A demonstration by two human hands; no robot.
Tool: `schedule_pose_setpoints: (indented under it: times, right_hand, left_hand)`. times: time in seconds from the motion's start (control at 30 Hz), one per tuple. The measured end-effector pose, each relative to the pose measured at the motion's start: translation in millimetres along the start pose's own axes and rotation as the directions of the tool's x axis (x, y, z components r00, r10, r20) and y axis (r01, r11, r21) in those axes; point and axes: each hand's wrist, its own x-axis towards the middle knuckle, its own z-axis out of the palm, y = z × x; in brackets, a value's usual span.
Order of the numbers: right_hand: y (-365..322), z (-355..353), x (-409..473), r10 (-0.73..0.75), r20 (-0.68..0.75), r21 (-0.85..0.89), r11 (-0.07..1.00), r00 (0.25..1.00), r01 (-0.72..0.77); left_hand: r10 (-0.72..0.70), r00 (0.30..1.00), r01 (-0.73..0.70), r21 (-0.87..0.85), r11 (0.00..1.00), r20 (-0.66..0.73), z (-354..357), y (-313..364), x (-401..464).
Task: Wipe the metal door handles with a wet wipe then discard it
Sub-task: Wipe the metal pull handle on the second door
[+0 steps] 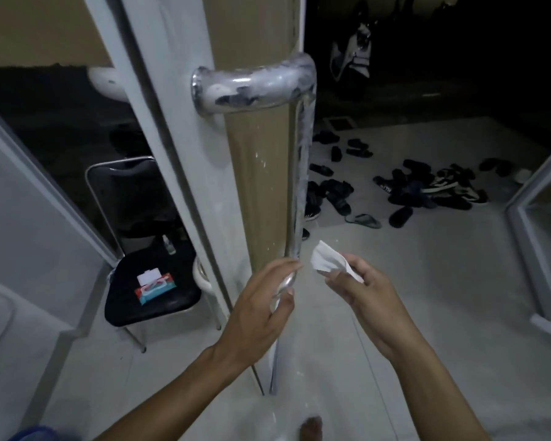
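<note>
Wet wipe pinched in right hand grip.

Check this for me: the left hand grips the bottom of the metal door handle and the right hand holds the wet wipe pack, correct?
Not quite. In the head view, the right hand holds a single wet wipe; the wet wipe pack lies on the chair. The left hand does grip the bottom of the metal door handle.

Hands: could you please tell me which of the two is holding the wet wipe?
The right hand pinches the white wet wipe; the left hand holds the metal door handle instead.
</note>
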Motion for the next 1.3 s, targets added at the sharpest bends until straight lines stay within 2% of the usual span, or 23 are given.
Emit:
schedule_pose_setpoints:
  times: [0.1, 0.23, 0.33, 0.4, 0.6, 0.77, 0.9, 0.97, 1.03, 1.1, 1.17, 1.3]
  right_hand:
    - [-17, -9, 27, -0.035, 0.035, 0.044, 0.998, 0.999, 0.034]
    - [-36, -21, 59, -0.077, 0.163, -0.028, 0.996, 0.984, 0.083]
    - [-46, -31, 76, -0.073, 0.254, -0.06, 0.994, 0.964, 0.091]
    - [-50, -33, 82, -0.089, 0.285, -0.103, 0.987, 0.954, 0.123]
    - [-81, -33, 105, -0.179, 0.464, -0.161, 0.946, 0.868, 0.281]
    - [-101, -24, 129, -0.195, 0.631, -0.189, 0.901, 0.751, 0.392]
    - [-116, -24, 148, -0.217, 0.773, -0.126, 0.868, 0.596, 0.48]
    - [-117, -23, 152, -0.215, 0.794, -0.124, 0.858, 0.568, 0.498]
    - [-126, -27, 157, -0.217, 0.842, -0.08, 0.855, 0.493, 0.513]
    - [-137, -31, 164, -0.221, 0.879, -0.036, 0.853, 0.423, 0.52]
    - [-150, -33, 171, -0.218, 0.921, 0.019, 0.852, 0.322, 0.523]
    - [-175, -35, 183, -0.196, 0.967, 0.116, 0.907, 0.161, 0.406]
  left_hand:
    - [0.033, 0.999, -0.032, 0.026, 0.999, -0.043, 4, 9, 22]
    - [0.053, 0.991, -0.048, 0.045, 0.998, -0.122, 8, 15, 45]
    - [-0.014, 0.975, 0.02, 0.024, 1.0, -0.221, 10, 19, 59]
    - [-0.066, 0.972, 0.066, -0.009, 0.998, -0.224, 8, 22, 62]
    - [-0.125, 0.938, 0.123, -0.028, 0.992, -0.323, 12, 41, 77]
    - [-0.067, 0.877, 0.121, 0.084, 0.989, -0.476, 9, 49, 84]
    - [-0.032, 0.802, 0.197, 0.214, 0.957, -0.596, 14, 59, 90]
    - [-0.004, 0.784, 0.216, 0.267, 0.939, -0.62, 15, 63, 88]
    - [0.043, 0.735, 0.253, 0.333, 0.908, -0.676, 22, 74, 93]
    - [0.088, 0.699, 0.274, 0.38, 0.884, -0.71, 27, 88, 100]
    - [0.161, 0.666, 0.287, 0.45, 0.846, -0.728, 31, 101, 107]
    - [0.249, 0.617, 0.286, 0.507, 0.813, -0.747, 35, 133, 120]
